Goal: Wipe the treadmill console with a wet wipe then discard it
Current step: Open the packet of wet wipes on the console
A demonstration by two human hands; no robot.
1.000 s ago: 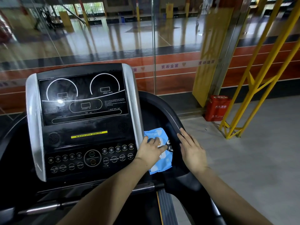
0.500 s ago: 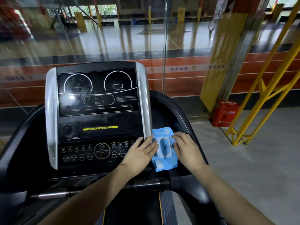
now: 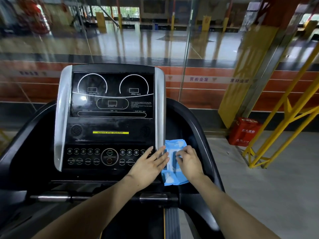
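A gym beside an indoor sports hall: I stand at a treadmill console (image 3: 110,118) with speed and incline dials, a START button and a yellow "ALWAYS STAY HEALTHY" strip (image 3: 110,132). Past a glass wall (image 3: 138,49) lies a wide polished court floor (image 3: 172,44). To my right, a yellow steel frame (image 3: 283,121) and a red fire-extinguisher box (image 3: 244,133) stand on grey concrete.

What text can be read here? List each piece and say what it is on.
"ALWAYS STAY HEALTHY": yellow strip on the treadmill console.
"SPEED km/h", "INCLINE": display.
"START", "RESET", "PROGRAM", "MODE", "ENTER": buttons.
Display's small print, wipe pack, red box and wall characters: unreadable.
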